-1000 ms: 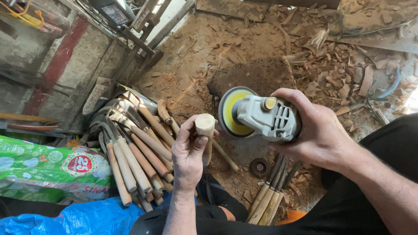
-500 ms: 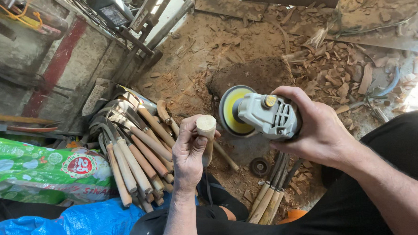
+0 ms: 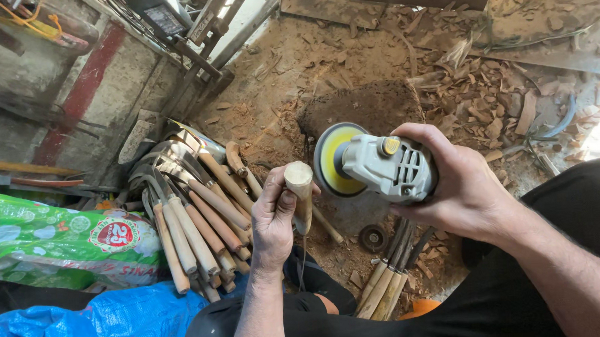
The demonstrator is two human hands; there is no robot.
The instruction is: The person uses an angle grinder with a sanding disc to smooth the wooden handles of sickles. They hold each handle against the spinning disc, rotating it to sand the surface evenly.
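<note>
At frame centre the left hand [image 3: 273, 220] clamps a pale, round-ended wooden handle [image 3: 300, 192] upright, just left of the grey grinder [image 3: 381, 168] gripped by the right hand [image 3: 459, 182], with piled tools [image 3: 191, 224] farther left.

My wooden handle [image 3: 300, 189]: pale, smooth, matt. Grinder [image 3: 388, 168]: grey matt plastic body, yellow disc. Sickle pile [image 3: 187, 214]: dull metal blades, brown wood grips.

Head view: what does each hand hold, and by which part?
Left hand grips a wooden handle just below its rounded top. Right hand holds the grey angle grinder around its body.
</note>
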